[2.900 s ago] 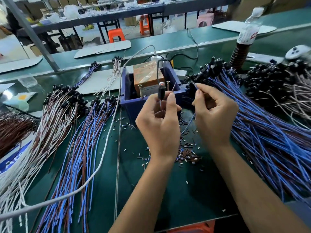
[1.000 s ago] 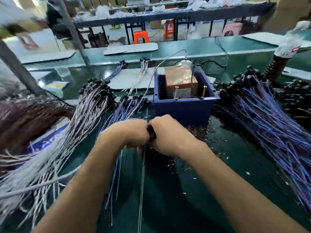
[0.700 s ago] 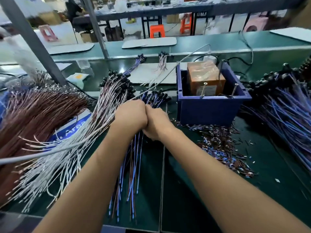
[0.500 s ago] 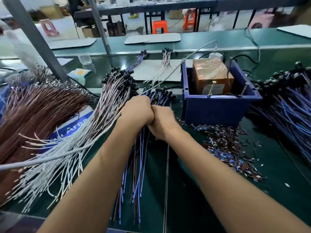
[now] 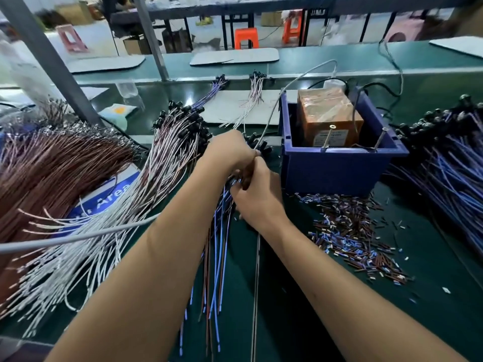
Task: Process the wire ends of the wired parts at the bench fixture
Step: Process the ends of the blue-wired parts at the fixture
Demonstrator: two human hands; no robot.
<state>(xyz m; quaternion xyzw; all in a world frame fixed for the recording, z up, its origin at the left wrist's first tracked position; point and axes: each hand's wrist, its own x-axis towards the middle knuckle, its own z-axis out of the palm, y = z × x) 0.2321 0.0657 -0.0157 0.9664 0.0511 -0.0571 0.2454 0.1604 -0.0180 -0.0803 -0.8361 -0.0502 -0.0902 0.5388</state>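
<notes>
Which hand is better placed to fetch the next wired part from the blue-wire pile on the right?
Right hand, probably: it lies nearer the blue bin and the unprocessed blue-wire pile; the left hand is farther over.

The bench fixture (image 5: 337, 142) stands at 1 o'clock from both hands. Wire offcuts (image 5: 358, 231) lie before it, at 3 o'clock of the right hand (image 5: 257, 197). Wired parts (image 5: 167, 163) spread at 9 o'clock of the left hand (image 5: 230, 150), another pile (image 5: 449, 173) far at 3 o'clock

Factory assembly floor: conveyor belt (image 5: 339, 57), wire bundles (image 5: 167, 163), plastic stools (image 5: 245, 37).
</notes>
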